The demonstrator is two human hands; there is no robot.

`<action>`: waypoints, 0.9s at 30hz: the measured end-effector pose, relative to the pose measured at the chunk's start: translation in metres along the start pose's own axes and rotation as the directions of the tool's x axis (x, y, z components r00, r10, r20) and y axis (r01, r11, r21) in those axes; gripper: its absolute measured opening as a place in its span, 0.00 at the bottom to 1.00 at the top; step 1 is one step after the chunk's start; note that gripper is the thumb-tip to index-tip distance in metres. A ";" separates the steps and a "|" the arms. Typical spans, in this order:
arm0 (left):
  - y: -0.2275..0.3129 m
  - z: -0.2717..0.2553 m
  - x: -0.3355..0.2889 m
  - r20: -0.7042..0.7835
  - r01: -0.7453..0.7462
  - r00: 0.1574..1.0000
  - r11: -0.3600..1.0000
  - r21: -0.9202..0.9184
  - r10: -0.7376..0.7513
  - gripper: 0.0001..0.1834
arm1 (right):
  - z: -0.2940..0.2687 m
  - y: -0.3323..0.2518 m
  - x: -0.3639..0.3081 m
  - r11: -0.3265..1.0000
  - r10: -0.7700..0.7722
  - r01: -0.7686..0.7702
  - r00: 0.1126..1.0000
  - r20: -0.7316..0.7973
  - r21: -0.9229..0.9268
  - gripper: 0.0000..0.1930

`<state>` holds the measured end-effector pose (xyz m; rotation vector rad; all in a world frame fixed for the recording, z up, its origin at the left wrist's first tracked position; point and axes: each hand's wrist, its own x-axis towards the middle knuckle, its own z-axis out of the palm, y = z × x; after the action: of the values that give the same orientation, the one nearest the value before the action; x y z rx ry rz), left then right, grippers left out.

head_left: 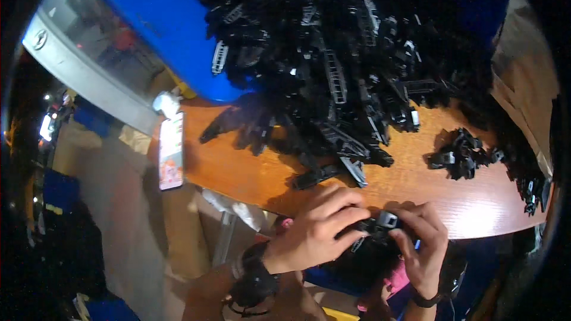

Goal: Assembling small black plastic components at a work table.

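Note:
My left hand and my right hand come together at the front edge of the table, fingers closed on small black plastic parts. Between them shows a dark plastic piece with a grey, square-holed end, pinched by my right thumb and fingers. The left thumb and fingers grip a black plastic part right beside it. Whether the two parts are joined I cannot tell. Just beyond my hands lies a loose black part with a grey strip, at the near side of a big heap of black plastic parts.
The heap spills from a blue bin onto the wooden table. A smaller cluster of black parts sits at the right, near brown cardboard. At the table's left edge lies a lit phone beside a crumpled clear wrapper.

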<state>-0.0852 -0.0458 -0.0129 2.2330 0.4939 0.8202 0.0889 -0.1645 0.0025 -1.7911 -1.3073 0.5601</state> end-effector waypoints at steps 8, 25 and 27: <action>-0.005 -0.008 0.003 0.115 0.034 0.993 0.999 0.030 -0.037 0.18 | -0.012 0.016 -0.003 0.995 -0.095 0.095 0.990 0.106 0.001 0.19; -0.007 -0.010 0.006 0.136 -0.071 0.989 0.996 0.050 0.064 0.16 | 0.003 0.009 -0.010 0.953 -0.246 0.252 0.968 0.057 -0.169 0.20; -0.009 -0.005 0.006 0.137 -0.082 0.988 0.996 0.039 0.076 0.17 | 0.008 0.005 -0.012 0.971 -0.186 0.192 0.981 0.057 -0.145 0.18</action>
<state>-0.0853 -0.0343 -0.0144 2.3431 0.3645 0.6971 0.0814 -0.1737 -0.0071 -1.7568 -1.5659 0.4059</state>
